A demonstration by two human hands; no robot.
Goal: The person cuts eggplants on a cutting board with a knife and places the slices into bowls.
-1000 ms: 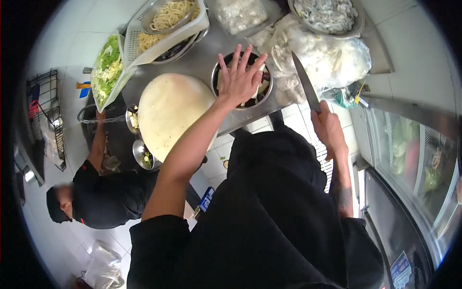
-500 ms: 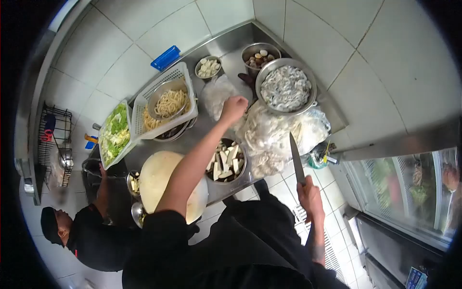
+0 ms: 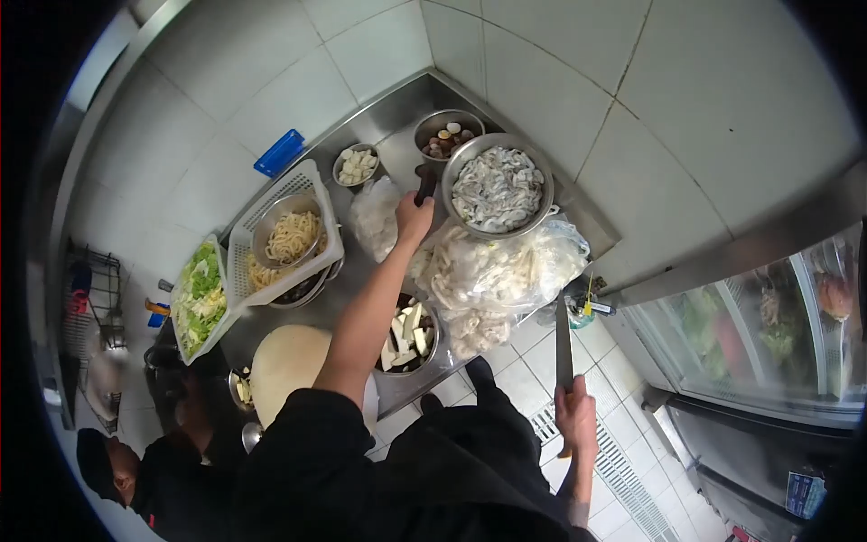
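Left grip (image 3: 414, 219) holds dark elongated item (image 3: 425, 183) over desk (image 3: 397, 146), toward far corner; right grip (image 3: 576, 420) has knife (image 3: 564, 352) beyond near edge.

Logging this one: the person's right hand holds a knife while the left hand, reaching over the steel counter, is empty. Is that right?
Not quite: the left hand isn't empty. The head view shows it gripping a dark elongated item. The rest stands: it reaches over the steel counter, and the right hand holds a knife.
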